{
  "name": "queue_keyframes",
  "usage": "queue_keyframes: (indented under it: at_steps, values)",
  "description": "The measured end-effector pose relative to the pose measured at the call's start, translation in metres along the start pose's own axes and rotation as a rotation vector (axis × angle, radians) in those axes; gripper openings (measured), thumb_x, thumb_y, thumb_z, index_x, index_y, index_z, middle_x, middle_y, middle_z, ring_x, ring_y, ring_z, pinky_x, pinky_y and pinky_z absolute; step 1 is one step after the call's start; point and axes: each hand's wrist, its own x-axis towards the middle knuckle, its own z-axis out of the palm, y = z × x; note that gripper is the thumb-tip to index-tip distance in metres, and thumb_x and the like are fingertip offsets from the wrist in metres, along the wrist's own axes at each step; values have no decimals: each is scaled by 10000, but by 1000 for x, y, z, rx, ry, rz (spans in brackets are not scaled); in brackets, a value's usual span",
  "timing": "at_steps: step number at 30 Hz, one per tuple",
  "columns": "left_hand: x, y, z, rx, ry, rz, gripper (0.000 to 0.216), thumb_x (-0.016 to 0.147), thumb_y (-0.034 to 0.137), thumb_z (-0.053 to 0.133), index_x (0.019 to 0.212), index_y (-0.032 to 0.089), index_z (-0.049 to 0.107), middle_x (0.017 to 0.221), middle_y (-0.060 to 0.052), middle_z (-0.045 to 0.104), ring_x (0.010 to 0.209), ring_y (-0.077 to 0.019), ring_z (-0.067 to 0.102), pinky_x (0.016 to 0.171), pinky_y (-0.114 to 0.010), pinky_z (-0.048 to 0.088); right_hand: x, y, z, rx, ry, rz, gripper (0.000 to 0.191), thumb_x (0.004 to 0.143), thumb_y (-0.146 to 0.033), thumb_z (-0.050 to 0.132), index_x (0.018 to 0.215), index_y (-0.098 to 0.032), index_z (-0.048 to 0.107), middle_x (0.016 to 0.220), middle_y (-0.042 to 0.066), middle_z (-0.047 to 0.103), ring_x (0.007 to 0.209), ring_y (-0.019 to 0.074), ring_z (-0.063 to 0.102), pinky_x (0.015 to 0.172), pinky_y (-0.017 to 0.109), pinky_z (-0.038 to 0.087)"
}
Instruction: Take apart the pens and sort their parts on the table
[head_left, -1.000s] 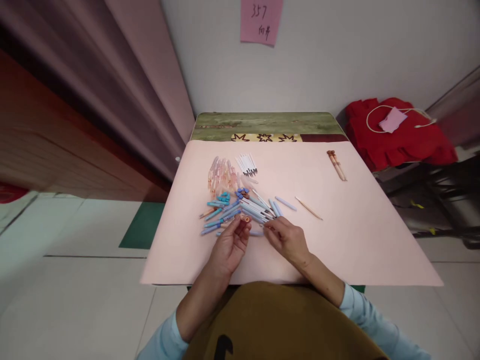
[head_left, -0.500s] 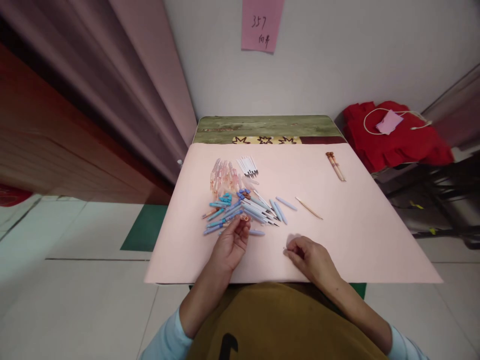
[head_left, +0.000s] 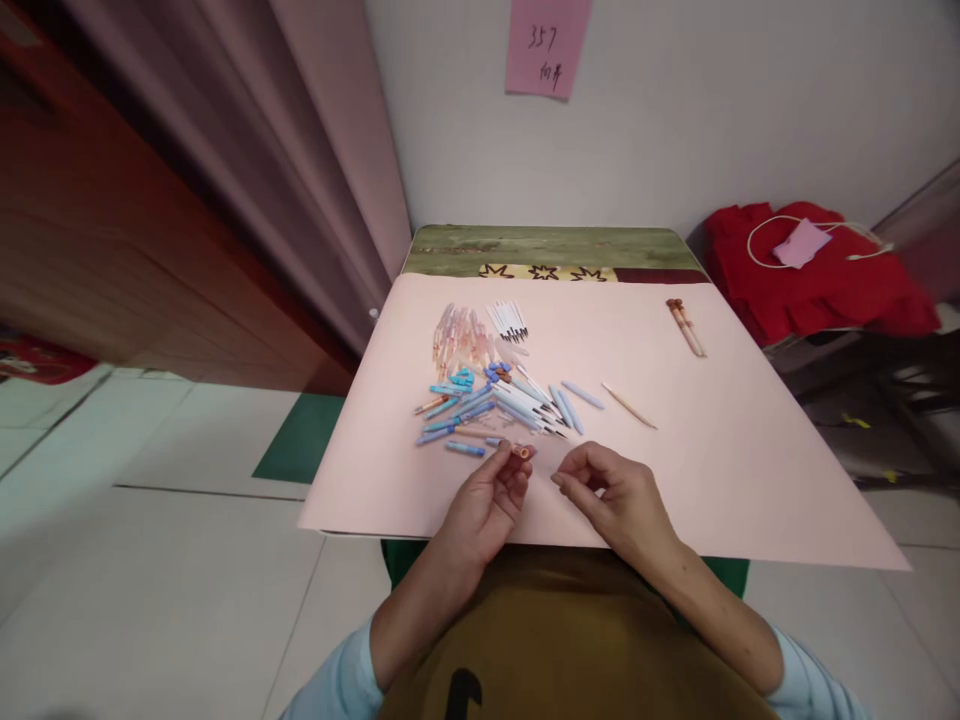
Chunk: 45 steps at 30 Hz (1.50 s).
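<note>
My left hand pinches a brownish pen barrel between thumb and fingers, its round hollow end facing me. To its right, my right hand has thumb and forefinger brought together; anything between them is too small to make out. The hands are close but apart, over the near part of the table. Just beyond my left hand lies a heap of blue pen barrels with white refills across it. A short blue barrel piece sits at the heap's near edge.
Clear pinkish pen parts and a bundle of white refills lie farther back. One tan-and-white refill-like stick rests right of the heap. Two brown-topped pens are at the back right. A red cloth is beside the table.
My right hand has moved up and left, closer to my left hand. The left hand still holds the barrel, turned a little to the right. The whole view has shifted slightly.
</note>
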Motion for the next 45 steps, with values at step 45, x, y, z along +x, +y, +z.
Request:
queue_keyframes:
  at_steps: [45]
  values:
    - [-20,16,-25,-138,66,-69,84,901,96,582,896,44,648,764,-90,686,541,-63,622,462,-97,507,102,43,19,-603,-485,-674,313,949,-186,481,1038,-315,752,952,11,725,807,129,655,607,213,374]
